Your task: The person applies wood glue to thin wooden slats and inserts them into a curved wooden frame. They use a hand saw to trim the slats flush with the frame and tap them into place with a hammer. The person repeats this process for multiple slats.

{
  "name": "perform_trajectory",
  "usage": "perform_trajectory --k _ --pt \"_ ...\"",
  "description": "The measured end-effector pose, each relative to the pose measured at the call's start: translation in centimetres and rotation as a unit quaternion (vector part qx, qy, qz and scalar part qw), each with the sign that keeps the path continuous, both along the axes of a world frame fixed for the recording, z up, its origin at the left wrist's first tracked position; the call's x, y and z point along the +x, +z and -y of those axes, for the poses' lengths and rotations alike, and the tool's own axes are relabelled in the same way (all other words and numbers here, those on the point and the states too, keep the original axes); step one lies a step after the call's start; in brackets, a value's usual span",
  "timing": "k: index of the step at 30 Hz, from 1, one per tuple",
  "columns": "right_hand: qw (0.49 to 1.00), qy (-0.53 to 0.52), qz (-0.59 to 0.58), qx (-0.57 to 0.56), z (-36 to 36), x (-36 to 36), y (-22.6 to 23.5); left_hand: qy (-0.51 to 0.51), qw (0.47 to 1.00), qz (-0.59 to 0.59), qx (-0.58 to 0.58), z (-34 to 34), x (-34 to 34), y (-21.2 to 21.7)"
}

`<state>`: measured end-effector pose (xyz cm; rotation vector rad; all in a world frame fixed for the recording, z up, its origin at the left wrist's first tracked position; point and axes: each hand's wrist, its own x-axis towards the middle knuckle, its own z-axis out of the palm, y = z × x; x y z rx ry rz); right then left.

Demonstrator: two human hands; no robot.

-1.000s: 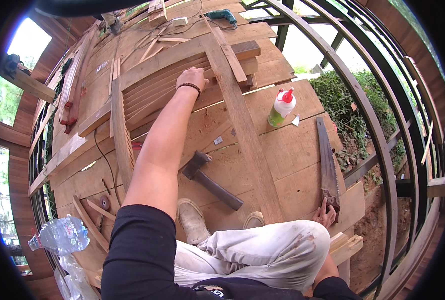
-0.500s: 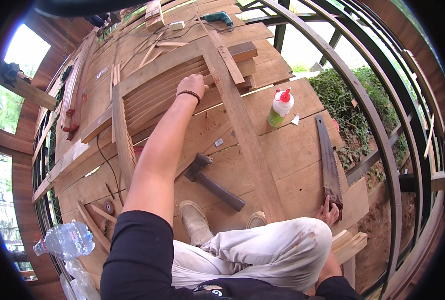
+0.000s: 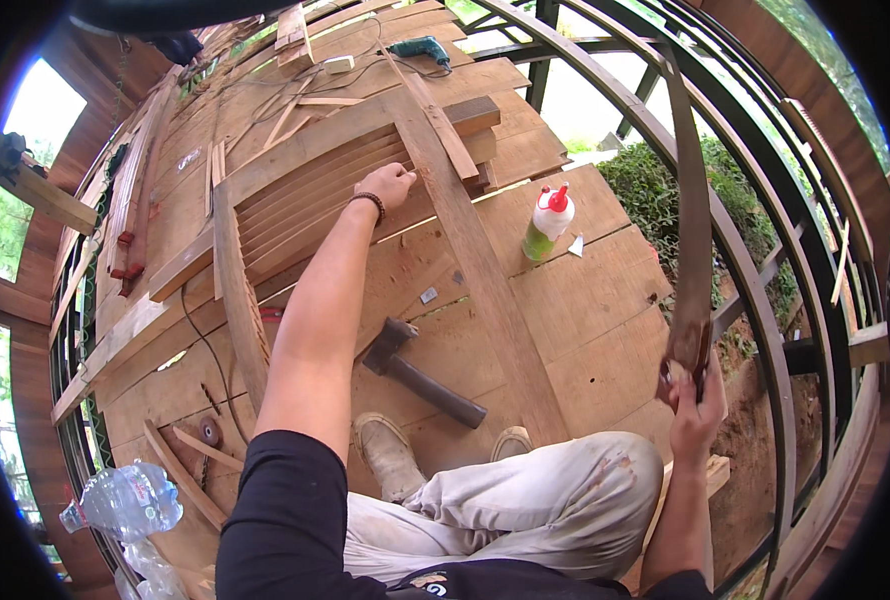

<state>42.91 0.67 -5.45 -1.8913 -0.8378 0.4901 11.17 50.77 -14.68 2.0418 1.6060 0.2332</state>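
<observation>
left hand pressed, fingers curled, on slatted wooden frame lying on plank floor. right hand clenched round handsaw handle, blade raised upright. frame to be kept pinned firmly; saw to be lowered square onto cut line, clear of left fingers.

Bare plank floor open between long board and railing, glue bottle standing at its far end, hammer lying left of the board near the shoes, slatted frame filling the far left, water bottle at near left
</observation>
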Motion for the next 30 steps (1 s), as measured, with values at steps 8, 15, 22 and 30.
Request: perform_trajectory --k 8,15,22,30 --pt "0.974 0.225 -0.019 -0.033 -15.4 -9.8 3.1 -0.007 0.998 0.048 0.027 0.3 -0.8 -2.0" --pt "0.956 0.274 0.08 -0.069 -17.2 -12.7 -0.8 -0.031 0.998 0.02 0.051 1.1 0.0 0.0" --pt "0.957 0.267 0.057 -0.101 -17.0 -13.7 -0.6 0.025 0.998 -0.03 0.053 1.4 0.7 0.5" --pt "0.96 0.27 0.022 -0.068 -17.1 -13.9 -1.7 0.031 0.999 -0.038 -0.002 0.3 0.8 0.3"
